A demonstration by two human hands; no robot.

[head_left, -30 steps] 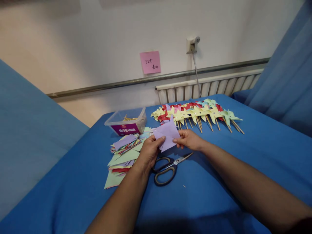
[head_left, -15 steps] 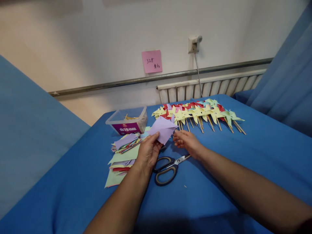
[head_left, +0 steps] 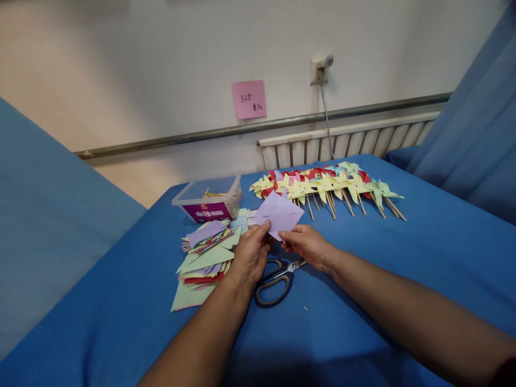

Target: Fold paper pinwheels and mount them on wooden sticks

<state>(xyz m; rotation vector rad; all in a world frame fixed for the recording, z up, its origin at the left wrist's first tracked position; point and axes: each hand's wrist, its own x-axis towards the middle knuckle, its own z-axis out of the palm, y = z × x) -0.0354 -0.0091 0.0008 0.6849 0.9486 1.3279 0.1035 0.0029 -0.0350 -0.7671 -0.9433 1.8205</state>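
A purple square of paper point(head_left: 281, 212), turned like a diamond and marked with cut or fold lines, is held above the blue cloth. My left hand point(head_left: 253, 248) pinches its lower left edge, thumb on top. At its lower right edge, my right hand point(head_left: 307, 244) grips it too, between thumb and fingers. Dark-handled scissors point(head_left: 280, 279) lie just below the hands, the blade tips partly hidden under my right hand. Left of my left hand is a stack of coloured paper pieces point(head_left: 207, 266) in green, purple, red and yellow.
A clear plastic box point(head_left: 207, 199) with thin sticks inside stands at the back left. Several paper pinwheels point(head_left: 326, 185) on sticks lie in rows at the back right. Behind the blue-covered table point(head_left: 363, 322) are a radiator point(head_left: 350, 141) and a metal rail point(head_left: 193, 137).
My right hand has closed on the paper, where before it was apart from it. The purple square has turned and shifted slightly right, its face now toward me.
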